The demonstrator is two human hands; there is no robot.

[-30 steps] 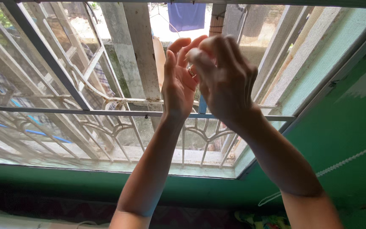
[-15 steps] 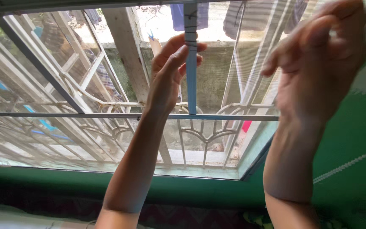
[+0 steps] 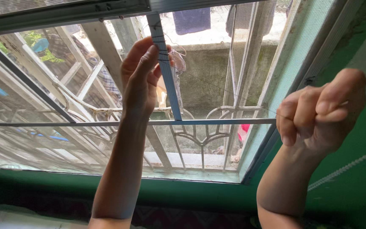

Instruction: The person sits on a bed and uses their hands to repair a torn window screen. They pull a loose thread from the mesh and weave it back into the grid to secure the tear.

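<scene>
Daylight is pouring in through the window (image 3: 200, 85), blowing out the sky patches; the green wall (image 3: 352, 195) is sitting in shade, and the near fist is looking slightly soft.
</scene>
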